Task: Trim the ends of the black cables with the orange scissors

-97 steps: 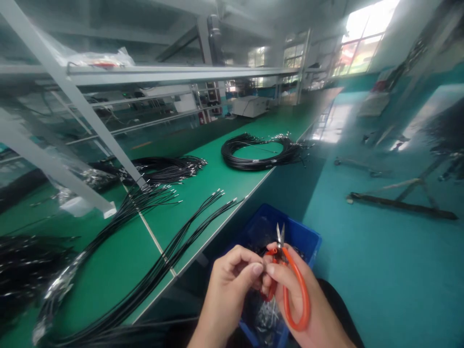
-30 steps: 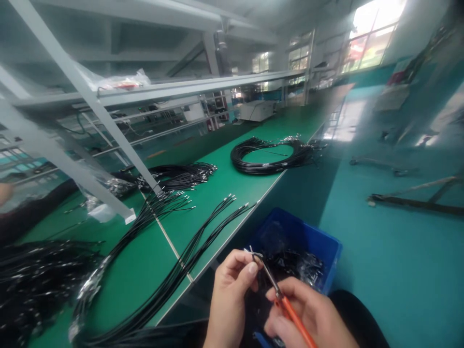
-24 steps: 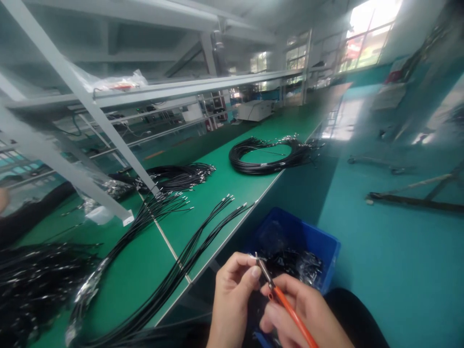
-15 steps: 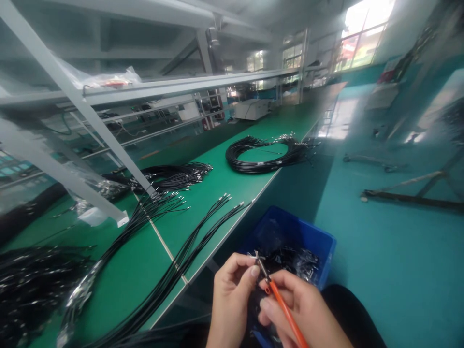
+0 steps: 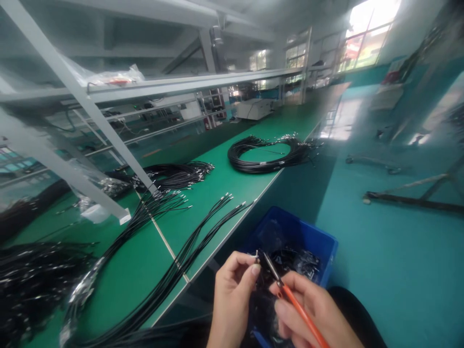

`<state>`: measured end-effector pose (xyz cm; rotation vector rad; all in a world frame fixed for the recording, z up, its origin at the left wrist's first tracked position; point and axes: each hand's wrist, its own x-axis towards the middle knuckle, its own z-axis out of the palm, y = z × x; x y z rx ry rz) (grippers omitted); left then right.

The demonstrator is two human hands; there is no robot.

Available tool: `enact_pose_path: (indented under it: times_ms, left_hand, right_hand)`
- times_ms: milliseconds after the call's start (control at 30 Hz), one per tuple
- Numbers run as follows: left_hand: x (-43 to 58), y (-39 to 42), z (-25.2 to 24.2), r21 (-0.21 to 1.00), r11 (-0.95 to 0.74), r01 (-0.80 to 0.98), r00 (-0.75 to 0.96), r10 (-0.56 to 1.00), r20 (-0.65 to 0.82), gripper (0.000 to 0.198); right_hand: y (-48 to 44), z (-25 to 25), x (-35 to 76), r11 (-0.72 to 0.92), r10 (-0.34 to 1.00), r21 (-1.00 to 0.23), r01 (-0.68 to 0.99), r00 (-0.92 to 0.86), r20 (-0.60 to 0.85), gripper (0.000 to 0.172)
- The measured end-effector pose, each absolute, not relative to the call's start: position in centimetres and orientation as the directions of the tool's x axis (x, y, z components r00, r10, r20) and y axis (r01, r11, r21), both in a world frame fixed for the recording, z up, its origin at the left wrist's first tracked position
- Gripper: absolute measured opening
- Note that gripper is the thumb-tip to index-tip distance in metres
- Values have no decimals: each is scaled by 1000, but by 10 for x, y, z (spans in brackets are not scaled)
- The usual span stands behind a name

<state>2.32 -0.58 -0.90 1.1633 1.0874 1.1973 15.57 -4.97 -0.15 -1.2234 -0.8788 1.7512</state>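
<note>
The left hand [image 5: 232, 295] pinches a tiny wire end [image 5: 256, 254], probably a metal terminal, in its grip over the blue bin [image 5: 308, 232]. The right hand [image 5: 319, 319] clasps orange snips [image 5: 300, 312], blades at it. Light and bendable: hold it just behind the tip.

bin [image 5: 326, 246] right of bench [image 5: 232, 181], wire coil [image 5: 253, 166] on bench behind, wire bundles [image 5: 170, 175] left

Left hand [image 5: 232, 290] and right hand [image 5: 308, 314]: both bare, uncovered down to the frame edge; thumbnail short and plain. Black garment [image 5: 353, 309] over the lap, showing below the blue bin [image 5: 308, 231], at its right corner.
</note>
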Motion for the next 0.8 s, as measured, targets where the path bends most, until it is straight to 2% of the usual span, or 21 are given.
enact_pose_path:
  times_ms: [167, 300, 567, 667, 800]
  left_hand:
    - [25, -6, -11, 995, 11, -104, 76, 997, -3, 9]
    - [25, -6, -14, 995, -2, -96, 95, 995, 12, 9]
    - [27, -7, -13, 998, -25, -64, 103, 994, 32, 8]
    - [28, -6, -15, 999, -31, -36, 102, 994, 35, 7]
    - [29, -6, -15, 996, -66, 67, 59, 996, 62, 7]
  right_hand:
    - [-50, 0, 154, -440, 887, -881, -175, -238, -396, 20]
    - [-48, -5, 153, -410, 900, -881, -237, -263, -348, 28]
    - [-44, -11, 154, -435, 886, -872, -224, -277, -370, 35]
    - [-44, -13, 154, -438, 884, -874, -209, -274, -378, 33]
    - [-48, -17, 154, -418, 898, -892, -170, -225, -378, 21]
